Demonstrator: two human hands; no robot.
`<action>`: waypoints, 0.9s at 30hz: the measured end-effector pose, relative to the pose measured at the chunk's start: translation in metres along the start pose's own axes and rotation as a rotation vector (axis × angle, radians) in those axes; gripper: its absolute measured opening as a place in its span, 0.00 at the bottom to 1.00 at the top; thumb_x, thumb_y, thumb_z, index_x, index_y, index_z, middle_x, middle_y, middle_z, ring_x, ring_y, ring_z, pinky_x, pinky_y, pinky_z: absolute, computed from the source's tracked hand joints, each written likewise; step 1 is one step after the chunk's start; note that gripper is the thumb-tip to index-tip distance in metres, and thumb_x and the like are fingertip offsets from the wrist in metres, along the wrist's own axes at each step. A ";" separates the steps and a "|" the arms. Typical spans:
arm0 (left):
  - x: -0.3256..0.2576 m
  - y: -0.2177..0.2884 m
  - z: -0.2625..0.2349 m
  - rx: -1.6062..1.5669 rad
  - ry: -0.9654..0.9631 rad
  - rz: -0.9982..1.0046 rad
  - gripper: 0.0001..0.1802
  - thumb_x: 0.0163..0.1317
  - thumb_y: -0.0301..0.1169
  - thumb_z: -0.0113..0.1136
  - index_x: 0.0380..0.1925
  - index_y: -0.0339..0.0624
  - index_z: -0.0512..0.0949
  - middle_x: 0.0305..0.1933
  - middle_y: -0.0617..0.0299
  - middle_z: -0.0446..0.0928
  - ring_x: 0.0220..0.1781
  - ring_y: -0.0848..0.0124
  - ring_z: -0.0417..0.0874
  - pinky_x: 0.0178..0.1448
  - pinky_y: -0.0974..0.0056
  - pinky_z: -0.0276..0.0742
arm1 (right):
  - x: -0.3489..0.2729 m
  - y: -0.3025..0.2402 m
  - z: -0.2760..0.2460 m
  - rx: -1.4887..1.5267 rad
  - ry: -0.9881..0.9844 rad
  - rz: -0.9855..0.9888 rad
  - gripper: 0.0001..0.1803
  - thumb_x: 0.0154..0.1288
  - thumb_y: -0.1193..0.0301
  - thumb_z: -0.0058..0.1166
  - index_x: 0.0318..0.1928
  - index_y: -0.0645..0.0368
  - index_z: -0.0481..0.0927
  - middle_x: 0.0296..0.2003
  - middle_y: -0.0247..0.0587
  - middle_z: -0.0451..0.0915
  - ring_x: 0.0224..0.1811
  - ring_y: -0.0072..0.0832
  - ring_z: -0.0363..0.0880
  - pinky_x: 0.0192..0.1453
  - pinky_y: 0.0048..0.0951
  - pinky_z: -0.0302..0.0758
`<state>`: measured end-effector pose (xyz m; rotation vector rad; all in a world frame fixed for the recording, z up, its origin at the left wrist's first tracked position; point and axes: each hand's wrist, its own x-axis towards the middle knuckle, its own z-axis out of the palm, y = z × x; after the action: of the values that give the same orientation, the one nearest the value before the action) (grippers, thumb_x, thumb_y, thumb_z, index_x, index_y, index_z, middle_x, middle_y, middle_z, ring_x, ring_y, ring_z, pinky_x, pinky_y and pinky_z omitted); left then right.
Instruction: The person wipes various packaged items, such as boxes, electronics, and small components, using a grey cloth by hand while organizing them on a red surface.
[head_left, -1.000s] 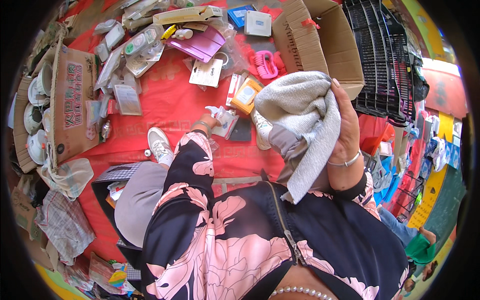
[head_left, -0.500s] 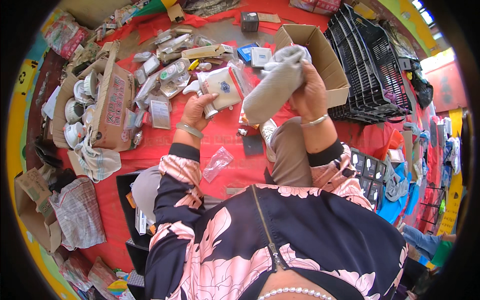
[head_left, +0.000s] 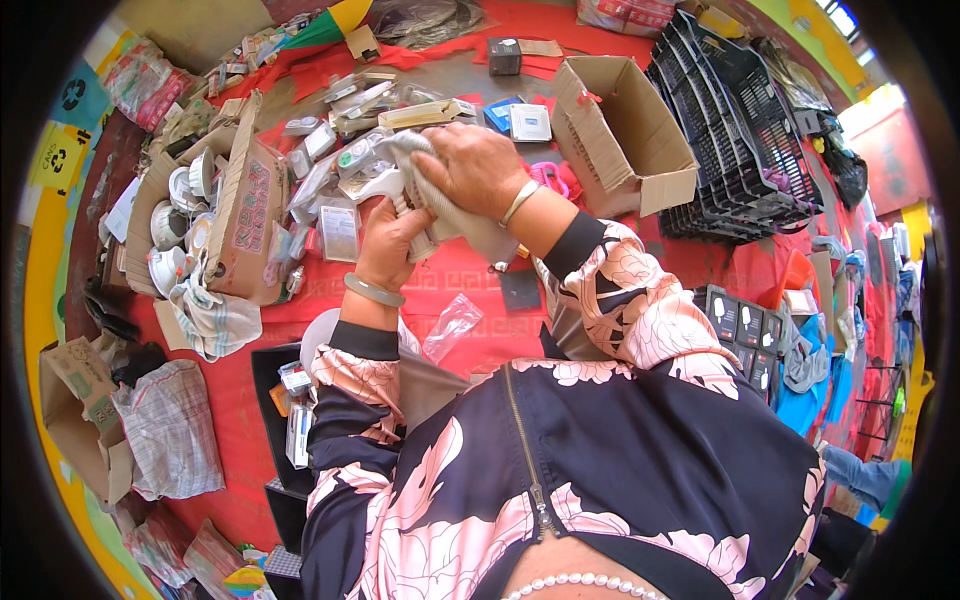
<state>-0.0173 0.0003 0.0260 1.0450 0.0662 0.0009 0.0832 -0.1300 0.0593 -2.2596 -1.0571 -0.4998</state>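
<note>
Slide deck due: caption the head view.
Left hand grips a white object, right hand a grey cloth, above a red floor covering.

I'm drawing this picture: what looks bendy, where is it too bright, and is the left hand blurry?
Head view, left: the yellow strip curves along the fisheye rim; head view, upper right: glare whitens the space above the red panel; head view, middle: the left hand looks fairly clear.

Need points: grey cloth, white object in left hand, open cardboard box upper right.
Grey cloth (head_left: 462,217): head view, lower hanging part.
White object (head_left: 384,186): head view, flared upper end.
Open cardboard box (head_left: 594,142): head view, outer side wall.
</note>
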 end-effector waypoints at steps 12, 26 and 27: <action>0.008 0.014 0.000 -0.214 0.181 0.159 0.20 0.58 0.21 0.54 0.52 0.37 0.69 0.49 0.57 0.76 0.48 0.66 0.80 0.51 0.65 0.76 | -0.001 0.135 -0.005 1.684 0.100 0.737 0.22 0.62 0.54 0.54 0.44 0.62 0.78 0.36 0.38 0.80 0.33 0.25 0.78 0.37 0.26 0.75; 0.025 -0.014 -0.006 -0.025 0.255 0.274 0.16 0.63 0.26 0.53 0.50 0.37 0.71 0.46 0.60 0.76 0.47 0.70 0.78 0.49 0.66 0.75 | 0.004 0.023 0.023 0.716 0.187 0.588 0.26 0.53 0.51 0.61 0.39 0.63 0.79 0.34 0.50 0.81 0.33 0.39 0.82 0.38 0.32 0.76; 0.027 -0.015 -0.004 0.001 0.299 0.290 0.15 0.63 0.27 0.54 0.50 0.37 0.71 0.45 0.59 0.77 0.46 0.70 0.79 0.48 0.67 0.75 | 0.006 0.027 0.016 0.608 0.200 0.628 0.26 0.54 0.50 0.61 0.39 0.63 0.79 0.35 0.51 0.81 0.33 0.40 0.82 0.37 0.32 0.76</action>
<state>0.0089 -0.0027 0.0096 1.0417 0.1855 0.4204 0.1089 -0.1300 0.0413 -1.8024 -0.2924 -0.1044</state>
